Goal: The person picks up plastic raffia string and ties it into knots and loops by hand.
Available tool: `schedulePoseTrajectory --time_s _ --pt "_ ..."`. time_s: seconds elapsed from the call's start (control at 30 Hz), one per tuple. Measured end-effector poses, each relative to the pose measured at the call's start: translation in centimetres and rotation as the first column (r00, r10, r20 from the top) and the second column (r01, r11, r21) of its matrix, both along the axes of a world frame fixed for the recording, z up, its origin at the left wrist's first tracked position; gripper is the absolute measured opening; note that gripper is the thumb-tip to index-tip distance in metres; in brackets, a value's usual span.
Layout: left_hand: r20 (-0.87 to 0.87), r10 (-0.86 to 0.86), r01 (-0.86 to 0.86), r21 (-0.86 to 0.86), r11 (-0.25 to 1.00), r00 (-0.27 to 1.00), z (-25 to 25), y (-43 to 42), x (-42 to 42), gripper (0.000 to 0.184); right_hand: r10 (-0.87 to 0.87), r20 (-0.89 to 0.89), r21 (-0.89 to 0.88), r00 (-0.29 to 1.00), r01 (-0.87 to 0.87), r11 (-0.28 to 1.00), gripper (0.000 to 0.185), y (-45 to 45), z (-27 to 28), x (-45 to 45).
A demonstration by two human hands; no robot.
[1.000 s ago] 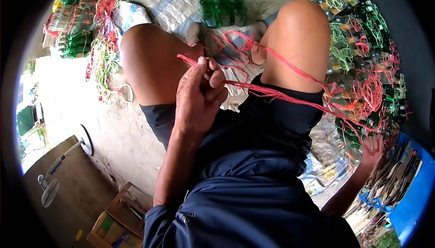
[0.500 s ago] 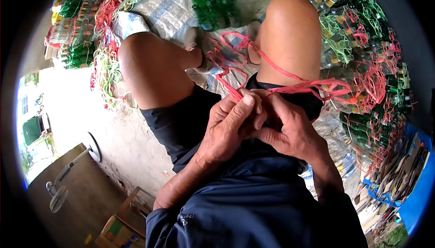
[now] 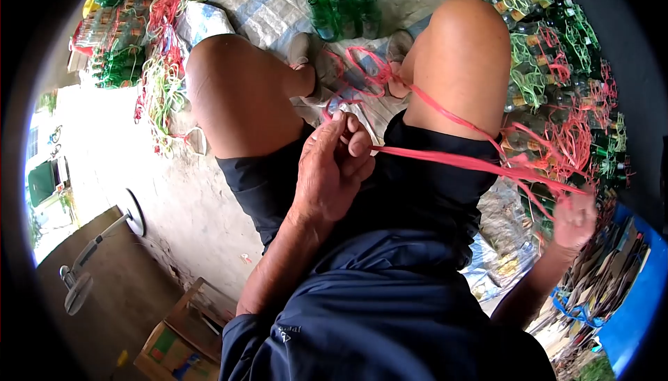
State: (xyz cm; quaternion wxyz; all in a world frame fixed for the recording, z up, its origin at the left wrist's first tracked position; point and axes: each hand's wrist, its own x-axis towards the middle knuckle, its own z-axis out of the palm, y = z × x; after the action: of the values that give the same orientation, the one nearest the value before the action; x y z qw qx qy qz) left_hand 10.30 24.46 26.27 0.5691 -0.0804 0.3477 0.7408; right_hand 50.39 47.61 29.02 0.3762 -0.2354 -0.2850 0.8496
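Pink plastic twine [image 3: 445,159] runs taut across my lap between my two hands. My left hand [image 3: 332,169] is closed on one end, thumb pressed to the fingers, above the dark shorts. Out to the right, my right hand [image 3: 576,219] is blurred by motion; the twine's strands end at its closed fingers. More loose pink twine trails past my right thigh and down between my shoes [image 3: 300,50]. Several green glass bottles [image 3: 339,6] stand upright on the ground sheet beyond my feet.
Bundles of bottles tied with twine [image 3: 532,68] are stacked along the right. Flattened cardboard [image 3: 612,270] lies below them. More bottles and a hanging tangle of twine [image 3: 163,96] are at the left. A fan [image 3: 132,212] and a cardboard box [image 3: 170,353] sit lower left.
My right hand has swung away from my left, out to the right, drawing the twine out straight. The left hand has stayed near the lap, shifting slightly left.
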Motion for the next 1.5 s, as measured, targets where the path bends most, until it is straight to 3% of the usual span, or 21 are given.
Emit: schedulePoseTrajectory --time_s 0.07,0.1,0.23,0.37,0.43,0.5,0.67,0.8,0.83,0.87,0.93,1.03,1.13,1.27,1.5 --pt "0.028 -0.008 0.008 -0.002 1.0 1.0 -0.5 0.0 -0.2 0.027 -0.047 -0.097 0.166 0.994 0.062 0.984 0.017 3.2 -0.9 5.4" --pt "0.039 -0.018 0.018 -0.012 1.0 0.999 -0.7 -0.1 -0.1 0.027 -0.17 -0.116 0.175 0.979 0.189 0.966 0.021 4.0 -1.0 7.8" --pt "0.017 -0.1 0.101 -0.063 0.993 0.995 0.0 0.0 1.1 0.026 -0.064 -0.189 0.119 0.98 0.088 0.989 0.02 3.1 0.7 4.9" --pt "-0.063 -0.233 0.228 -0.08 0.97 0.97 1.9 0.7 2.7 0.028 -0.008 0.094 0.111 0.996 -0.003 0.994 0.029 -1.9 0.8 -4.3" --pt "-0.125 -0.292 0.29 -0.034 0.957 0.948 2.1 0.8 3.4 0.028 0.107 0.338 0.194 0.935 -0.18 0.964 0.03 -4.7 0.7 -9.1" --pt "-0.142 -0.309 0.313 0.004 0.95 0.94 2.4 0.9 3.8 0.028 0.155 0.596 0.323 0.788 -0.412 0.852 0.025 -7.7 1.5 -14.9" --pt "-0.183 -0.308 0.311 -0.015 0.95 0.934 3.0 1.0 4.2 0.03 0.355 0.696 0.341 0.624 -0.722 0.601 0.017 -11.7 -0.4 -19.1" --pt "-0.11 -0.263 0.264 -0.009 0.964 0.958 2.2 0.6 3.7 0.032 0.254 0.765 0.349 0.591 -0.713 0.608 0.013 -10.1 0.6 -18.1" --pt "-0.118 -0.226 0.225 -0.015 0.974 0.967 2.1 0.8 3.7 0.032 0.3 0.735 0.273 0.608 -0.67 0.69 0.016 -9.7 0.2 -17.2" --pt "-0.128 -0.213 0.211 -0.029 0.977 0.969 2.0 0.9 3.4 0.031 0.229 0.767 0.327 0.599 -0.673 0.663 0.018 -9.1 0.7 -16.7" --pt "-0.126 -0.184 0.181 -0.04 0.983 0.975 1.9 1.1 2.8 0.03 0.266 0.792 0.168 0.549 -0.615 0.77 0.022 -8.1 1.0 -14.8" --pt "-0.174 -0.148 0.148 -0.015 0.989 0.974 1.4 1.2 2.4 0.028 0.234 0.749 0.118 0.62 -0.471 0.874 0.027 -7.5 1.0 -13.3" --pt "-0.212 -0.14 0.138 -0.025 0.99 0.967 1.2 1.3 2.0 0.028 0.193 0.733 0.107 0.653 -0.391 0.914 0.028 -7.0 0.3 -12.0" --pt "-0.232 -0.099 0.096 -0.026 0.995 0.968 1.0 1.4 1.5 0.029 0.296 0.687 0.027 0.664 -0.43 0.903 0.027 -6.2 0.2 -10.7" --pt "-0.255 -0.037 0.028 -0.038 0.999 0.966 0.5 1.7 0.4 0.03 0.289 0.661 -0.069 0.692 -0.328 0.942 0.021 -5.1 -0.5 -7.8"
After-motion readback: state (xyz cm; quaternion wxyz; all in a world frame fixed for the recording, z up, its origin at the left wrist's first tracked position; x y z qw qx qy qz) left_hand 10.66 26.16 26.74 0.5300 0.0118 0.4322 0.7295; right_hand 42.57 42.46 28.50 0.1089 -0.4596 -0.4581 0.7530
